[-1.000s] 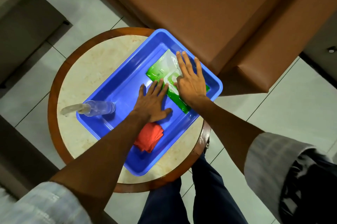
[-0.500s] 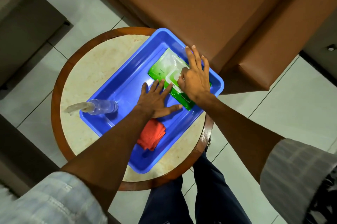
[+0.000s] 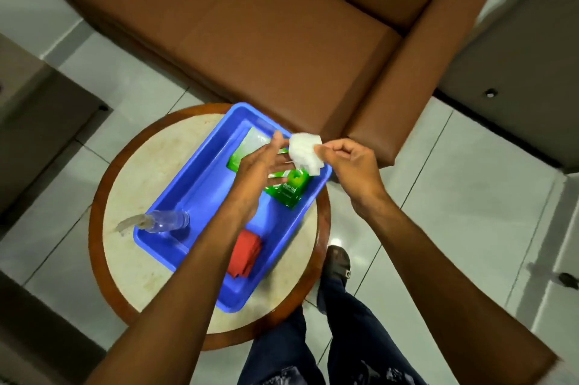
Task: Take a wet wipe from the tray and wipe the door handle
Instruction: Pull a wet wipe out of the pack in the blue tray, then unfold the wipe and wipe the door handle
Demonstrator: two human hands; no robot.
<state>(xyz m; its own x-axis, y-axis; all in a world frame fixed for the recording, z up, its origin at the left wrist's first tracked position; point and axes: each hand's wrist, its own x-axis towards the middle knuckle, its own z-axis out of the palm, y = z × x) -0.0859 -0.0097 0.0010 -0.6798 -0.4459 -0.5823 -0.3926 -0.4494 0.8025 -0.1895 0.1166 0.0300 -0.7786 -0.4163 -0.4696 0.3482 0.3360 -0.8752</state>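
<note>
- Right hand (image 3: 351,162) pinches a white wipe (image 3: 304,151) by its edge, above the far corner of the blue tray (image 3: 200,196); left hand (image 3: 260,162) spread flat, fingertips touching the wipe
- Green pack (image 3: 288,188) lies in the tray under the hands; red cloth (image 3: 246,254) near its front end
- Bottle (image 3: 167,221) lies across the tray's left rim, on the round surface (image 3: 147,165)

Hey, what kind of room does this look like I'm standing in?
Most likely a living room or waiting lounge. A brown upholstered sofa stands on a pale tiled floor, and before it is a small round side table with a wooden rim, bearing a blue tray.
</note>
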